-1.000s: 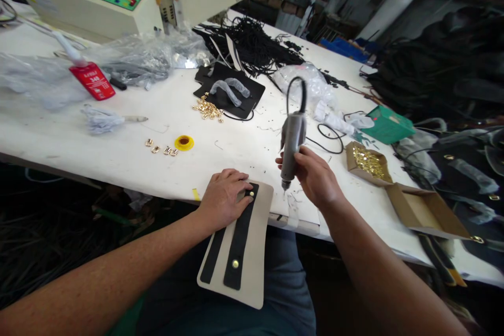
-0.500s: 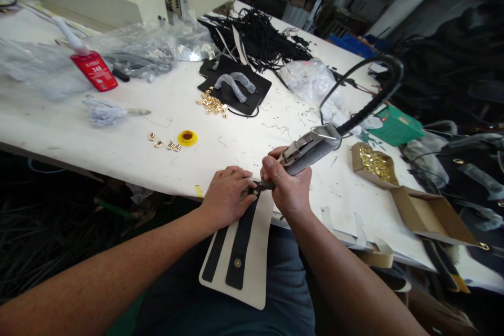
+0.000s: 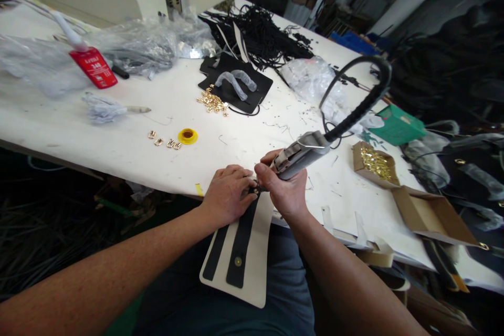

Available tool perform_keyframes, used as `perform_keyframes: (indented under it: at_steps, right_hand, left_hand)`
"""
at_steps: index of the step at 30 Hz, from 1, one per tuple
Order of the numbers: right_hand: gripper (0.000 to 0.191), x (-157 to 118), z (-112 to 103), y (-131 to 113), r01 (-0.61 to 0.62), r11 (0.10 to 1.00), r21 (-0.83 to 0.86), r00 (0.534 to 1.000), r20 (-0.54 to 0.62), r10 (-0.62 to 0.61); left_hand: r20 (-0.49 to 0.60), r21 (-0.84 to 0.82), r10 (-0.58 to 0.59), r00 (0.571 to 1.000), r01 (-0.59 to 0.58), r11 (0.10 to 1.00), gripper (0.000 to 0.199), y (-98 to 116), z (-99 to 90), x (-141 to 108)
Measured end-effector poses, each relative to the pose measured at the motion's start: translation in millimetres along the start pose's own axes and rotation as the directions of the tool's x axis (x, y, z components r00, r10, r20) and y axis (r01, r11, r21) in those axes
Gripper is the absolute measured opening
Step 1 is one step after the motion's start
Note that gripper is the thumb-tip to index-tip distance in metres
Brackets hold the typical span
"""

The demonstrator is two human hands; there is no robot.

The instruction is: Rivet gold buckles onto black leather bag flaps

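Observation:
My right hand [image 3: 285, 189] is wrapped round a grey pneumatic screwdriver [image 3: 303, 155], with a black hose curving from its back end. The tool slants down to the left, and its tip meets the upper end of a black strip [image 3: 249, 226] on a cream panel [image 3: 255, 273]. My left hand [image 3: 230, 194] grips this upper end, thumb and fingers closed around the spot at the tip; what lies between them is partly hidden. The panel hangs over the table edge onto my lap. A round brass-coloured fastener [image 3: 238, 261] sits at the strip's lower end.
Gold fittings [image 3: 212, 101] lie beside black pieces [image 3: 252, 95] on the white table [image 3: 118, 157]. Nearby are a yellow ring [image 3: 188, 136], a brush [image 3: 106, 109] and a red glue bottle [image 3: 94, 67]. On the right stands a cardboard box [image 3: 374, 164] of brass-coloured parts.
My right hand and the screwdriver have shifted slightly left and down, the tip closer to my left fingers. My left hand and the panel are almost unmoved.

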State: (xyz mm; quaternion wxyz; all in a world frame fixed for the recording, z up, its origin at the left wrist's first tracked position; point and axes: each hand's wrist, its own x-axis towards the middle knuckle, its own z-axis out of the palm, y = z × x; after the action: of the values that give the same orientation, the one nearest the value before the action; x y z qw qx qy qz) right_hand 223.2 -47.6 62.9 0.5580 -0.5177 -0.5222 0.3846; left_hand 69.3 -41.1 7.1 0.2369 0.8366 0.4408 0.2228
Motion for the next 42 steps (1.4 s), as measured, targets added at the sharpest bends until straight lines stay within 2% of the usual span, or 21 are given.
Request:
perform_keyframes:
  at_steps: [6,14,21,26,28,33,38,42]
  right_hand:
    - [0.013,4,3,-13,0.082,0.991,-0.105,0.993,0.093,-0.072]
    - [0.014,4,2,-11,0.08,0.982,-0.172,0.983,0.179,-0.049]
    - [0.019,5,-4,-10,0.081,0.991,-0.106,0.984,0.166,-0.062]
    - [0.024,5,-9,-5,0.085,0.995,-0.053,0.972,0.224,-0.071]
    - [0.024,4,-11,-1,0.086,0.995,-0.057,0.975,0.21,-0.073]
    - [0.022,0,-14,7,0.092,0.995,-0.044,0.993,0.082,-0.089]
    - [0.02,-2,-14,3,0.071,0.997,-0.044,0.993,0.098,-0.066]
    - [0.02,-3,-12,2,0.071,0.997,-0.01,0.996,0.063,-0.07]
  left_hand:
    - [-0.006,0.02,0.002,1.0,-0.002,1.0,0.019,0,1.1,1]
    - [-0.01,0.041,-0.02,1.0,0.02,0.999,0.015,3,1.5,2]
    - [0.001,0.05,-0.005,1.0,0.005,0.999,0.015,6,0.6,2]
    - [-0.012,0.086,-0.02,1.0,0.021,0.996,0.019,10,0.8,4]
    - [-0.01,0.095,-0.011,1.0,0.012,0.995,0.019,12,0.7,5]
    - [0.012,0.114,0.012,1.0,-0.014,0.993,0.021,15,-0.2,3]
    - [0.014,0.15,0.008,1.0,-0.01,0.989,0.019,16,2.0,3]
    - [0.013,0.162,0.014,1.0,-0.016,0.987,0.021,17,3.1,2]
